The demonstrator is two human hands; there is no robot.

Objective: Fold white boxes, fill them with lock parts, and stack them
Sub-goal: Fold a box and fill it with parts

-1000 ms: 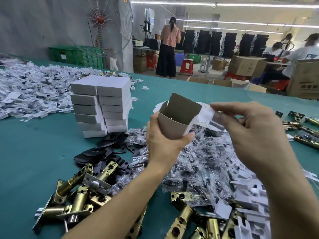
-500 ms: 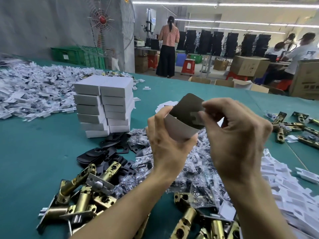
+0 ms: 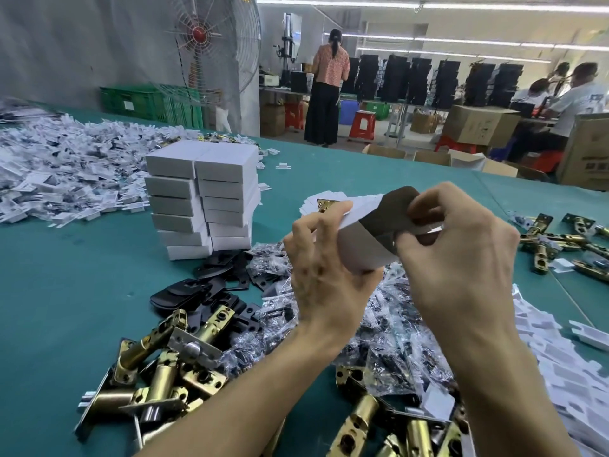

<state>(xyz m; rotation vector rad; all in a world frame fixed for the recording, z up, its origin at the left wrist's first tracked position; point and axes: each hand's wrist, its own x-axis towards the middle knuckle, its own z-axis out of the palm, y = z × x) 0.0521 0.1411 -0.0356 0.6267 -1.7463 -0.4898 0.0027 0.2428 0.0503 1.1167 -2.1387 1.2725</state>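
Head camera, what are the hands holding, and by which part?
One white box: left hand grips its body, right hand pinches its end flap.

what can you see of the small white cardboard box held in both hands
The small white cardboard box is held in the air, tilted, over the pile of clear plastic parts bags. Its outside looks white, its inside brown. The left hand grips its body; the right hand pinches its rounded end flap, bent over the open end. Any contents are hidden.
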